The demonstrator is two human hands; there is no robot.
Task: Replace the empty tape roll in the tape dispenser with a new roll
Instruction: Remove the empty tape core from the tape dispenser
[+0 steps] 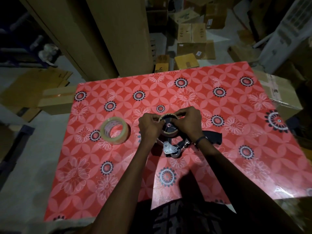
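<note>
Red covering: a red cloth with white petal shapes and dark flower rings lies over the bench (219, 174), its near edge cut or folded into points just ahead of the person.
Tape dispenser (170, 146): lies flat on the cloth near the middle of the bench, its black handle pointing toward the person's right and its metal roller end pointing toward the person.
Empty roll (168, 131): a bare brown cardboard ring sits around the dispenser's black hub, which has a small pink centre (the ring's far rim shows between the two hands).
Left hand (148, 125): curled over the left side of the cardboard ring, fingers (156, 119) bent and closed on its rim.
Right hand (187, 120): curled over the far right side of the same ring, fingers bent and pinching its upper rim; thumb and fingertips of the two hands nearly meet above the hub.
Wrist: a dark band (200, 140) circles the right wrist, just above the dispenser's handle.
New roll (115, 130): a full ring of clear tape rests on the cloth to the left of the left hand, near it but not touching, tilted so its open centre faces the camera.
Surroundings: cardboard boxes (191, 32) crowd the dim floor beyond the bench, and tall brown cardboard sheets stand at the far left.
</note>
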